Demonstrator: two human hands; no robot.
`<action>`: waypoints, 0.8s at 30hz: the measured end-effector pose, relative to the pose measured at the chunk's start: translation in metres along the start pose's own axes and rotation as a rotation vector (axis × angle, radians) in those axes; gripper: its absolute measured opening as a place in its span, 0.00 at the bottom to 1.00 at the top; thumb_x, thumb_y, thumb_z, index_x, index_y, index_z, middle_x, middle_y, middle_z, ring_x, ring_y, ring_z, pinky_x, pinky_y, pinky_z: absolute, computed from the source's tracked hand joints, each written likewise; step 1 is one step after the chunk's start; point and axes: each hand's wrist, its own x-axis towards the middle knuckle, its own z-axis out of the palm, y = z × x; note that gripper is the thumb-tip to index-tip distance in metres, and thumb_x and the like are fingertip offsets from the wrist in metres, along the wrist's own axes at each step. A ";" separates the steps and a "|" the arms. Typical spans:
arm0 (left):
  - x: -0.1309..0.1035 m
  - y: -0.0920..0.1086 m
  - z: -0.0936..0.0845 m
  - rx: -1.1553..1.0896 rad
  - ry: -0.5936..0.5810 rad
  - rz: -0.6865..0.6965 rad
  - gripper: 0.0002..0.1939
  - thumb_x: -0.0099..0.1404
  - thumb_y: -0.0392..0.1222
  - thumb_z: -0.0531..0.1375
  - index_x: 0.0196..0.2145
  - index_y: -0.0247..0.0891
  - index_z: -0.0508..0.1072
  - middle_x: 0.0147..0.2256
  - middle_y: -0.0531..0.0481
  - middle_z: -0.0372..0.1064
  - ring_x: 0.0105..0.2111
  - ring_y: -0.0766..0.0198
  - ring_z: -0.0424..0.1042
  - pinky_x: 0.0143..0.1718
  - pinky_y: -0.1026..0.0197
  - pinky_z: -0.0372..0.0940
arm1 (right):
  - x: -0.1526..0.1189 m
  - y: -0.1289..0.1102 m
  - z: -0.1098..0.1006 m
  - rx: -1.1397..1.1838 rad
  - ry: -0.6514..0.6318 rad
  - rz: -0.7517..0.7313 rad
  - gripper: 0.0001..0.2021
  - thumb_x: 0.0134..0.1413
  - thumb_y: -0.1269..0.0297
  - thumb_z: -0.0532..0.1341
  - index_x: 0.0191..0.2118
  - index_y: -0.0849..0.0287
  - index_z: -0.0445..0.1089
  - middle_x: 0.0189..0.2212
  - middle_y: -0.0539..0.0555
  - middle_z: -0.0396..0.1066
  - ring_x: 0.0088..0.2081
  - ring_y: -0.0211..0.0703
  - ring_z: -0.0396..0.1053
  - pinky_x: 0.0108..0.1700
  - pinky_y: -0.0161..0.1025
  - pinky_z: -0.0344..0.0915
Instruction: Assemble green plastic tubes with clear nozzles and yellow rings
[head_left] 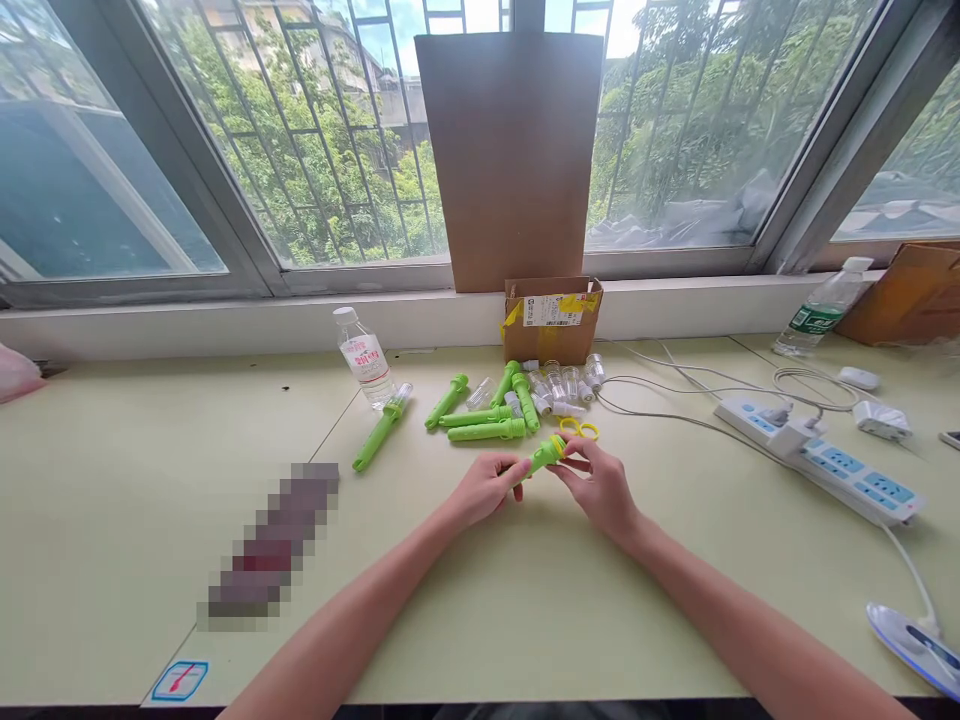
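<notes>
My left hand (pixel 491 487) is closed around a green plastic tube (pixel 541 460) that points up and to the right. At the tube's threaded end sits a yellow ring (pixel 557 445), pinched by the fingers of my right hand (pixel 600 485). Two loose yellow rings (pixel 589 431) lie just beyond that hand. Several more green tubes (pixel 486 430) are on the table past my hands, beside a cluster of small clear bottles (pixel 555 380) with white parts. Off to the left lies a green tube with a clear bottle fitted in its end (pixel 381 435).
A small cardboard box (pixel 551 335) stands behind the bottles, against the window ledge. Water bottles stand at left (pixel 364 358) and far right (pixel 821 308). A power strip (pixel 821 460) with cables crosses the right side. A blurred dark patch (pixel 274 540) covers something at left.
</notes>
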 end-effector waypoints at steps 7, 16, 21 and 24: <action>-0.001 0.006 -0.003 -0.039 -0.016 -0.034 0.25 0.62 0.60 0.51 0.32 0.34 0.72 0.23 0.52 0.69 0.11 0.76 0.52 0.13 0.69 0.48 | -0.001 -0.002 -0.001 0.007 0.026 -0.018 0.08 0.49 0.61 0.64 0.30 0.57 0.65 0.44 0.56 0.73 0.44 0.49 0.73 0.43 0.49 0.76; -0.003 0.009 -0.002 -0.134 0.041 -0.054 0.19 0.56 0.56 0.61 0.33 0.36 0.66 0.25 0.51 0.73 0.11 0.76 0.54 0.12 0.70 0.49 | -0.001 -0.003 0.001 -0.009 0.038 -0.047 0.07 0.50 0.62 0.64 0.33 0.57 0.65 0.46 0.57 0.72 0.43 0.48 0.74 0.43 0.49 0.76; 0.001 0.002 -0.001 -0.185 0.021 -0.012 0.19 0.58 0.56 0.59 0.32 0.35 0.68 0.29 0.47 0.72 0.17 0.71 0.66 0.15 0.69 0.56 | 0.000 -0.001 0.000 -0.010 -0.016 -0.037 0.11 0.50 0.61 0.64 0.38 0.56 0.63 0.45 0.57 0.71 0.47 0.49 0.72 0.44 0.50 0.75; 0.002 0.001 -0.001 -0.183 0.010 -0.006 0.20 0.58 0.57 0.58 0.32 0.34 0.69 0.28 0.48 0.71 0.17 0.70 0.66 0.15 0.69 0.56 | 0.000 0.000 0.000 -0.021 -0.025 -0.016 0.11 0.50 0.60 0.64 0.36 0.56 0.63 0.44 0.57 0.72 0.47 0.50 0.71 0.45 0.50 0.75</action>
